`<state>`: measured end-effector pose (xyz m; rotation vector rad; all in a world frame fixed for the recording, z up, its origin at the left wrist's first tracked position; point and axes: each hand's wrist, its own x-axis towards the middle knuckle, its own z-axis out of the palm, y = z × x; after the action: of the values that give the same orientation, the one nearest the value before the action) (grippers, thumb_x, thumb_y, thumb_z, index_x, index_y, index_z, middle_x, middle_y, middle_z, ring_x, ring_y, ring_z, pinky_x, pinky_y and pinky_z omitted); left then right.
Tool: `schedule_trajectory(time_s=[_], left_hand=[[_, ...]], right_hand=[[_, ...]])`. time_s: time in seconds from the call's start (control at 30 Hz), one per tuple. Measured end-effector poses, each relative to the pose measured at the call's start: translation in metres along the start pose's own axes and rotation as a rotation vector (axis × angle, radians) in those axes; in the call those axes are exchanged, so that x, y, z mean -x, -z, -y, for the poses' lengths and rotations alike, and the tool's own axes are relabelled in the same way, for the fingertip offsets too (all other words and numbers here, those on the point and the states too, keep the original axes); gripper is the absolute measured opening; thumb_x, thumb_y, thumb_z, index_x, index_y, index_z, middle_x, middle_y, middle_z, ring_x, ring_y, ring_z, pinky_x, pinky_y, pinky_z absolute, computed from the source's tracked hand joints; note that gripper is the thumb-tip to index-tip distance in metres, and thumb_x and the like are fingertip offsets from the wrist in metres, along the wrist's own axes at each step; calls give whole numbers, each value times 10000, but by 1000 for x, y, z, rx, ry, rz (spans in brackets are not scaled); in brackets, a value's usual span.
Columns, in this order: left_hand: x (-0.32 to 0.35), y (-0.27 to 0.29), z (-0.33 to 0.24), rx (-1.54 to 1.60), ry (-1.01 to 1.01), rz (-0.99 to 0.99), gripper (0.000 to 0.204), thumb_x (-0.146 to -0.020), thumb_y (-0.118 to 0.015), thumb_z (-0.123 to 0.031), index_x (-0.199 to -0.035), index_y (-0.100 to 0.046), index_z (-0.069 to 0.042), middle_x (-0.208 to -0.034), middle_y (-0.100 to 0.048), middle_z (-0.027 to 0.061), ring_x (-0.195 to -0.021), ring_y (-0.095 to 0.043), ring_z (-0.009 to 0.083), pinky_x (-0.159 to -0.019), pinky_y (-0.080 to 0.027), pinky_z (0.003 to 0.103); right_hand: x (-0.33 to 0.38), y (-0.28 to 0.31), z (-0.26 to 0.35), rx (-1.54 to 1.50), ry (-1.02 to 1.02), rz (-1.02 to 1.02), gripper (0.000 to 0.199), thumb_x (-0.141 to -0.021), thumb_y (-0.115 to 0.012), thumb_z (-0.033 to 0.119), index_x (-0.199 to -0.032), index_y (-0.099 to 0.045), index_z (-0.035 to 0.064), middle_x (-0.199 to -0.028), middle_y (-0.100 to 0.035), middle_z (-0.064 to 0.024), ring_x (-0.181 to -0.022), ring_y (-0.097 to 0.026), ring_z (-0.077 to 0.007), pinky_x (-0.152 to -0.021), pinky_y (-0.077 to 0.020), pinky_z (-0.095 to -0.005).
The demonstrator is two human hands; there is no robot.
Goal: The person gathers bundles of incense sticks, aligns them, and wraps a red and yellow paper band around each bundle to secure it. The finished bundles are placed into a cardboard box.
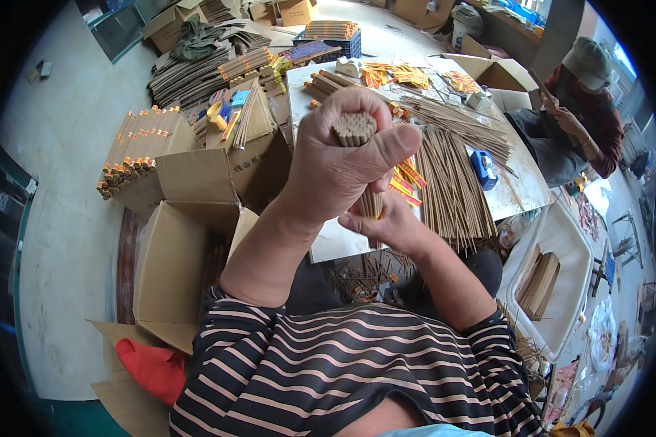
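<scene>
A tight bundle of brown incense sticks (pixel 354 130) stands roughly upright in front of me, its round end facing up. My left hand (pixel 326 156) is wrapped around its upper part, thumb laid across the front. Lower down, my right hand (pixel 399 222) closes around the same bundle, where a bit of yellow shows between the fingers. Behind my hands, on the white table (pixel 339 240), lies a broad spread of loose incense sticks (pixel 448 189). Red and yellow paper labels (pixel 408 178) are partly hidden behind my right hand.
An open cardboard box (pixel 171 269) stands at my left, with wrapped bundles (pixel 138 146) stacked beyond it. A blue tape dispenser (pixel 483 169) sits near the table's right edge. At right are a white tub (pixel 572 255) holding sticks and a seated person (pixel 587 109).
</scene>
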<state>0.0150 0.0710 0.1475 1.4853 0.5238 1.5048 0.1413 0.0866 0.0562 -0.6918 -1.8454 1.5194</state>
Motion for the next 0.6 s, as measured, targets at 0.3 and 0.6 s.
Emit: schedule_trajectory(time_s=[0.3,0.6], left_hand=[[-4,18,60,-148,128,-102,246,-759,-742,-173,-786,-520,-70,-722,-495,-38,-662,-445,32,-604,-403,198],[-9,22,52,-151,20,-132,431,-788,-700,-99,-1097,-413,-9,-643,-476,-38,-545,-436,13,-507,-381,161]], right_hand=[[-38,3,-42,-158,130,-174,112,-808,-631,68,-892,-573,23,-796,-579,-6,-737,-506,-49,-646,-434,-221],[-51,-4,-38,-153,198,-153,87,-814,-622,57,-870,-565,24,-749,-587,2,-693,-509,-46,-627,-433,-224]])
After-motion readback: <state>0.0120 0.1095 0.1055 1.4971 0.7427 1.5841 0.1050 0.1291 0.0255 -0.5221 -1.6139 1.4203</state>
